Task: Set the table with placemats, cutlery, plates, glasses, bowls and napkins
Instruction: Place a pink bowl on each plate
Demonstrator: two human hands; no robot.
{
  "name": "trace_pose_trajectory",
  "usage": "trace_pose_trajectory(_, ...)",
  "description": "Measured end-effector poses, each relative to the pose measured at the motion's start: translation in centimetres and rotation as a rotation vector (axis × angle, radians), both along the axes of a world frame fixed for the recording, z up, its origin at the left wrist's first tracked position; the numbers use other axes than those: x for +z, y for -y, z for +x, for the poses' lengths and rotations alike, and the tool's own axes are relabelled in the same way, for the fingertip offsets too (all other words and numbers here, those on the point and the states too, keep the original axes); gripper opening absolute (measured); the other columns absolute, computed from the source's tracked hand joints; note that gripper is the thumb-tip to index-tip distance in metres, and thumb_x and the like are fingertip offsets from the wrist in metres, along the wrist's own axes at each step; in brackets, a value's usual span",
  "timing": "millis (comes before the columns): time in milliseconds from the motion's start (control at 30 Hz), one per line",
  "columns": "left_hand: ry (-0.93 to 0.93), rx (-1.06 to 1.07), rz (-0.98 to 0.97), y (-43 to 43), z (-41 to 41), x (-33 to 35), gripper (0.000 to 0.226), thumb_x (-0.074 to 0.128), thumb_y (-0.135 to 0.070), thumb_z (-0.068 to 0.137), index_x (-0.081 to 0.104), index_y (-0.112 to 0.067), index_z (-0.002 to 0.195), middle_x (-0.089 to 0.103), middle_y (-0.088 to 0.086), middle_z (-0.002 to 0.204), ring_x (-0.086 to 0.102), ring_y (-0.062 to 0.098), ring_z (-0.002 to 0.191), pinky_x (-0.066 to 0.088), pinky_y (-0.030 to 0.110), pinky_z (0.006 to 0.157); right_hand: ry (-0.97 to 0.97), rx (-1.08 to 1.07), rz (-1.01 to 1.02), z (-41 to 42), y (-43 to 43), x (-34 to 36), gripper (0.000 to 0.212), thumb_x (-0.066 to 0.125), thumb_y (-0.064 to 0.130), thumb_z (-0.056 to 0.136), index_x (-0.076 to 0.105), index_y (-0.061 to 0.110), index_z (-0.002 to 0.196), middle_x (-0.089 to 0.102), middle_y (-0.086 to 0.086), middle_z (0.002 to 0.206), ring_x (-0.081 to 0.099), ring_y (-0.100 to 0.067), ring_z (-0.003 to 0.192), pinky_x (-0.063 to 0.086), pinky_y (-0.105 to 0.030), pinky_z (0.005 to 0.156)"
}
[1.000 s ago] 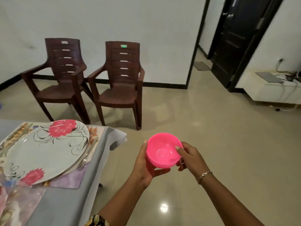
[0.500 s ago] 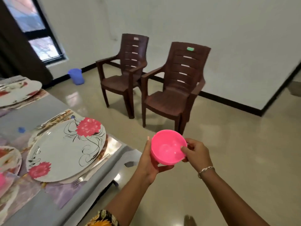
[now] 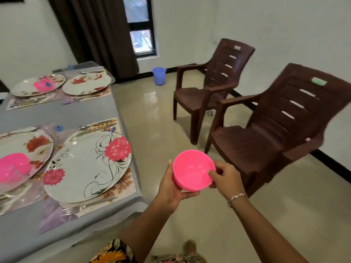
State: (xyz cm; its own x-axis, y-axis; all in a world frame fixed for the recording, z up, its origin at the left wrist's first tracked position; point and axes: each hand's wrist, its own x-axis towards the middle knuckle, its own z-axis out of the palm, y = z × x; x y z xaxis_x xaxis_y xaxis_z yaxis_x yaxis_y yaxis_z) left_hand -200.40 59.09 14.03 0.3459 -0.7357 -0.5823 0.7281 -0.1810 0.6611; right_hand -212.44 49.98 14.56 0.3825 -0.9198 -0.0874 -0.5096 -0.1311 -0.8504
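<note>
Both hands are holding the pink bowl (image 3: 192, 170) upright in the air over the floor (image 3: 152, 114), just off the near corner of the table (image 3: 76, 112) — the left hand (image 3: 171, 185) is cupping its side and underside, while the right hand (image 3: 226, 177) is pinching the rim, fingers (image 3: 212, 172) curling inside. To its left the flowered plate (image 3: 85, 168) is lying on a placemat (image 3: 123, 185) — a fork (image 3: 85, 206) is resting alongside.

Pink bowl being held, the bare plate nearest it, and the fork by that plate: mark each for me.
Held pink bowl (image 3: 191, 168), head view, its inner wall.
Bare plate (image 3: 83, 168), head view, its white centre.
Fork (image 3: 95, 202), head view, middle of its handle.
</note>
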Motion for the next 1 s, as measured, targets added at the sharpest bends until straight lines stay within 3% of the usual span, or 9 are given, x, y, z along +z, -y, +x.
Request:
trace_pose_trajectory(233, 0.017, 0.229, -0.008, 7.0, 6.7, -1.8, 0.055, 0.035, -0.060, 0.090, 0.055, -0.019, 0.121, 0.062, 0.015, 0.113, 0.062, 0.035, 0.095, 0.054, 0.039, 0.057, -0.010, 0.276, -0.008, 8.9, 9.1, 0.0, 0.039, 0.054, -0.004, 0.085, 0.060, 0.007, 0.122, 0.063, -0.028, 0.099, 0.060, -0.023, 0.067, 0.056, -0.022, 0.050)
trace_pose_trajectory(400, 0.040, 0.391, -0.055, 11.3, 12.6, -1.5, 0.051, 0.036, -0.058, 0.088, 0.058, -0.021, 0.115, 0.063, 0.014, 0.110, 0.064, 0.035, 0.091, 0.054, 0.036, 0.054, -0.031, 0.484, 0.003, 16.8, 15.5, 0.7, 0.037, 0.056, 0.000, 0.086, 0.060, 0.010, 0.121, 0.065, -0.022, 0.098, 0.065, -0.023, 0.070, 0.056, -0.022, 0.051)
trace_pose_trajectory(567, 0.107, 0.548, -0.031, 13.4, 16.6, -1.3, 0.060, 0.037, -0.065, 0.075, 0.059, -0.025, 0.112, 0.064, 0.015, 0.110, 0.066, 0.034, 0.090, 0.057, 0.043, 0.065, -0.038, 0.650, 0.061, 23.5, 19.1, 0.7, 0.037, 0.059, -0.001, 0.084, 0.062, 0.011, 0.118, 0.064, -0.023, 0.089, 0.065, -0.023, 0.063, 0.057, -0.026, 0.052)
trace_pose_trajectory(733, 0.092, 0.816, 0.027, 13.4, 19.5, -1.6, 0.052, 0.045, -0.062, 0.076, 0.062, -0.024, 0.108, 0.068, 0.012, 0.101, 0.068, 0.033, 0.087, 0.056, 0.049, 0.070, -0.046, 0.888, 0.113, 29.7, 20.2, 0.4, 0.036, 0.059, -0.003, 0.082, 0.065, 0.014, 0.113, 0.061, -0.011, 0.068, 0.060, -0.018, 0.055, 0.055, -0.022, 0.049)
trace_pose_trajectory(833, 0.034, 1.014, 0.056, 13.9, 21.2, -1.3, 0.057, 0.046, -0.064, 0.071, 0.061, -0.022, 0.107, 0.066, 0.014, 0.103, 0.066, 0.032, 0.087, 0.056, 0.046, 0.064, -0.077, 1.082, 0.022, 33.7, 20.3, 0.2, 0.032, 0.059, 0.005, 0.084, 0.064, 0.022, 0.111, 0.060, -0.006, 0.058, 0.058, -0.017, 0.045, 0.056, -0.033, 0.051)
trace_pose_trajectory(933, 0.003, 1.263, 0.007, 14.6, 22.2, -0.6, 0.038, 0.042, -0.054, 0.089, 0.061, -0.021, 0.097, 0.069, 0.009, 0.088, 0.069, 0.024, 0.069, 0.057, 0.040, 0.052, -0.068, 1.286, -0.003, 37.9, 20.4, 1.1, 0.029, 0.057, 0.005, 0.085, 0.063, 0.019, 0.109, 0.057, -0.005, 0.053, 0.054, -0.018, 0.038, 0.053, -0.035, 0.047)
trace_pose_trajectory(1000, -0.020, 1.378, 0.001, 15.0, 22.5, -0.1, 0.036, 0.042, -0.052, 0.091, 0.061, -0.021, 0.095, 0.069, 0.009, 0.085, 0.070, 0.025, 0.066, 0.058, 0.044, 0.053, -0.065, 1.404, -0.027, 40.0, 20.3, 1.3, 0.031, 0.055, 0.003, 0.085, 0.061, 0.018, 0.112, 0.057, -0.004, 0.053, 0.056, -0.019, 0.040, 0.054, -0.037, 0.049)
